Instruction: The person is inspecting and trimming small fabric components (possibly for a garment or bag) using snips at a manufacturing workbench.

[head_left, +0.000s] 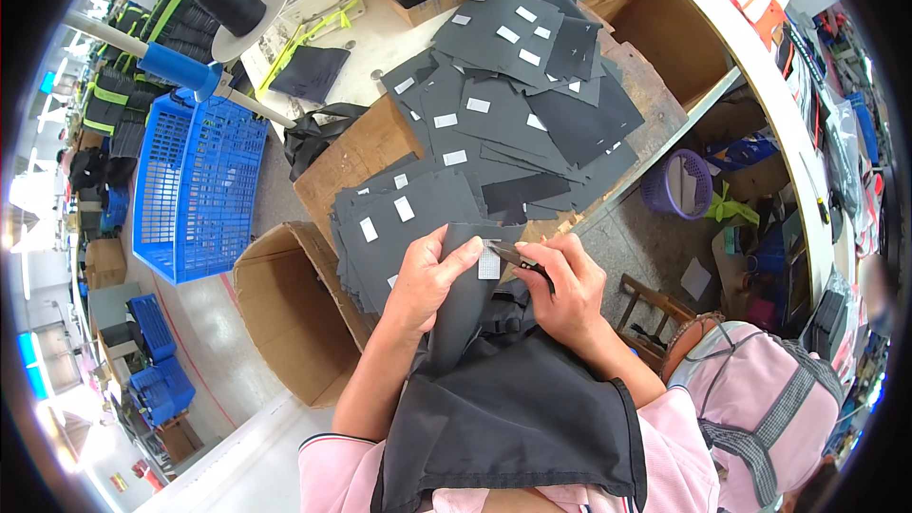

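Note:
My left hand [425,277] grips a dark grey fabric panel [462,315] close to its upper edge, thumb on top. A white rectangular patch [488,264] shows on that panel beside my thumb. In my right hand [573,287] is a pair of thread snips [521,257], its tip at the top of the white patch. Just beyond my hands lies a pile of grey panels [427,198] bearing similar white patches. A larger, spread-out pile of panels [532,123] lies farther back. Black cloth [508,427] covers my lap.
To the left stand an open cardboard box [285,323] and a blue plastic crate [195,190]. A black thread cone [228,2] is at the far left. A purple basket [676,182] sits under the white table at right. Another person [760,399] is close on my right.

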`<state>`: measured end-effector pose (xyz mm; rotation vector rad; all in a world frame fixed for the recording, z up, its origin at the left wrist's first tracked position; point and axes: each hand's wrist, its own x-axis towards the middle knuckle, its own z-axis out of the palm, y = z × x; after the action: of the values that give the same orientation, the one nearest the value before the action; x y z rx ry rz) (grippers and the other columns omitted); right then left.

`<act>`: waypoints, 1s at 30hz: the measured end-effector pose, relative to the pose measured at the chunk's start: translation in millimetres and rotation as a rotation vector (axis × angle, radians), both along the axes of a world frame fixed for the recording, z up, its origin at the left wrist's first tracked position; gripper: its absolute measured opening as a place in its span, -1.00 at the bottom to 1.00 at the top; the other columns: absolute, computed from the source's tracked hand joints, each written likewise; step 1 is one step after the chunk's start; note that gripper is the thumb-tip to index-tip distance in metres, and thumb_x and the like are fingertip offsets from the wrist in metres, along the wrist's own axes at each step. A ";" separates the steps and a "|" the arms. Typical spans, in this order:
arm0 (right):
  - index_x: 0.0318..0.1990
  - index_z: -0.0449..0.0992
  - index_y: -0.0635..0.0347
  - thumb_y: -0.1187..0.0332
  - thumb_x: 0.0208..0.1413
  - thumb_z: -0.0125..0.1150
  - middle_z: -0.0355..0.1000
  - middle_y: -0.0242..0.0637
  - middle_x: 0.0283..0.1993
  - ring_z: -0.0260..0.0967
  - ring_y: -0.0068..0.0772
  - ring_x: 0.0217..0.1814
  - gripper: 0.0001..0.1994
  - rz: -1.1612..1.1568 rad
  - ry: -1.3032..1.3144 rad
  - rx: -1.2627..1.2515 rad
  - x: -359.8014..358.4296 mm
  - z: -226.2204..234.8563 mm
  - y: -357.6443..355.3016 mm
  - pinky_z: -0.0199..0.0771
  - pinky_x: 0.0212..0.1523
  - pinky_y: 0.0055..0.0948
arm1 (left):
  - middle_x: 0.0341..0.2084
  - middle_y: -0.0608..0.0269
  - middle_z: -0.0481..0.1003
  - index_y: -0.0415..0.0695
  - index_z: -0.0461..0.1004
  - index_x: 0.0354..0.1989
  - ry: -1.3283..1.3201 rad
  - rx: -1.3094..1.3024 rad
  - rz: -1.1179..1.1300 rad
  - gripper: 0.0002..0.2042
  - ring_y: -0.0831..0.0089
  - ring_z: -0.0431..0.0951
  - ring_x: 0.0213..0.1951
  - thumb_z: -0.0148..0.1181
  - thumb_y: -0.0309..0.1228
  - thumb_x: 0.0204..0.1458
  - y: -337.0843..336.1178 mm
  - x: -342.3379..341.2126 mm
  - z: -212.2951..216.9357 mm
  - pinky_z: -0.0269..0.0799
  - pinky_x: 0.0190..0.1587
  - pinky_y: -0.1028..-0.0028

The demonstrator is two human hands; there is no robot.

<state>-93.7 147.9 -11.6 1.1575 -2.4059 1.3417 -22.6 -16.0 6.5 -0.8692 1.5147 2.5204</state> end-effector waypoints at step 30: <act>-0.22 0.46 0.14 0.49 -0.17 0.30 0.34 -0.29 -0.39 0.34 -0.29 -0.50 -0.72 -0.010 -0.217 -0.026 -13.0 4.6 2.9 0.35 -0.49 -0.38 | -0.51 0.43 0.41 -0.21 0.45 -0.35 -0.032 -0.087 -0.052 -0.82 0.69 0.34 -0.43 0.21 -0.34 0.03 -4.0 -1.5 -6.5 0.29 -0.35 0.63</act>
<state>-106.7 150.8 -7.0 1.0401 -2.5272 1.5641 -24.1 -20.0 0.0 -0.8654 1.6264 2.4091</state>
